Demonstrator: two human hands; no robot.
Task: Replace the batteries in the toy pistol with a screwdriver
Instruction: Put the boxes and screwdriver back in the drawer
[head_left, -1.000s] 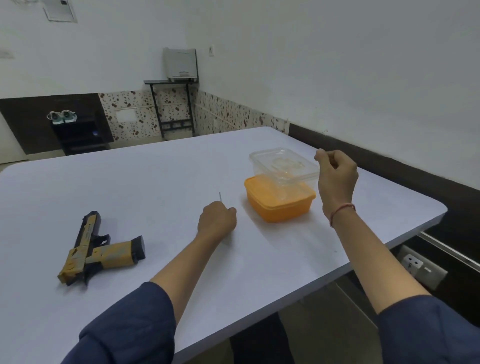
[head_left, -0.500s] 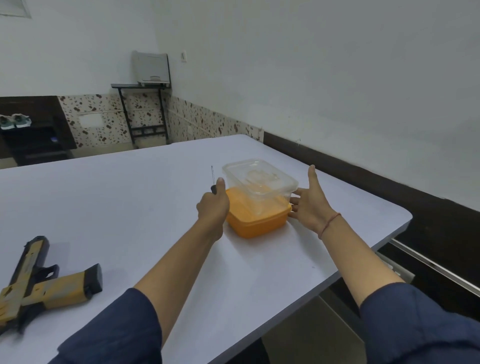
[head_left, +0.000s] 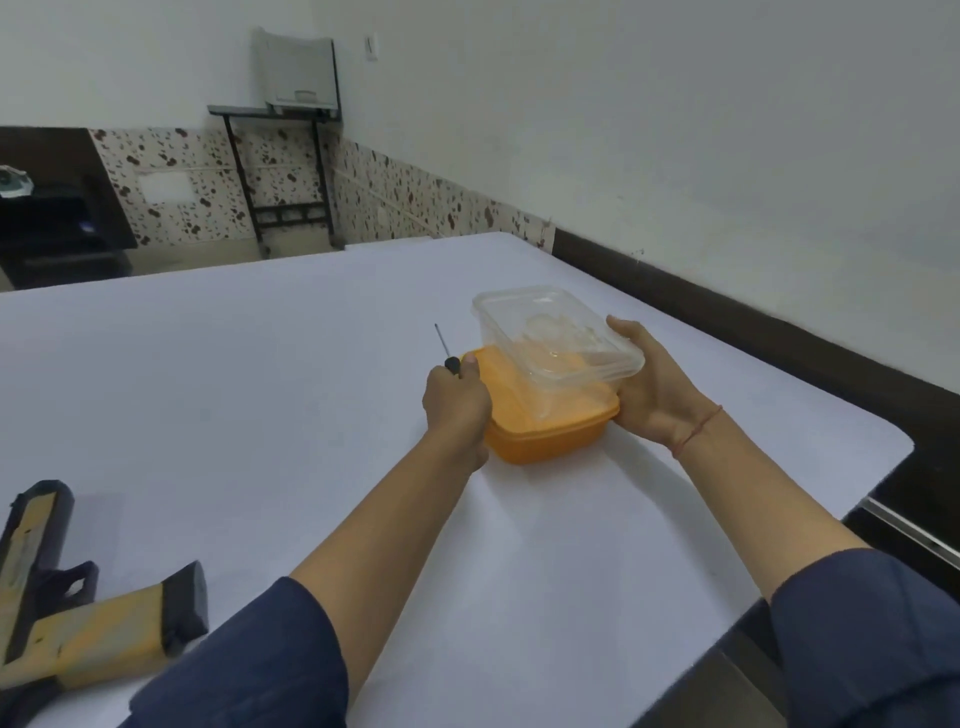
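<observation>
Left hand (head_left: 457, 401) is closed around the screwdriver (head_left: 447, 355) handle, shaft pointing up and away, knuckles against the left side of the orange box (head_left: 545, 434). Right hand (head_left: 655, 395) grips the right end of the clear box (head_left: 543, 332), thumb over its rim, palm against both boxes. Clear box sits tilted on top of the orange box; its contents cannot be made out. Both boxes stand on the desk (head_left: 249, 395) toward its right edge. Pistol (head_left: 78, 626) lies flat at the near left corner, well apart from both hands.
</observation>
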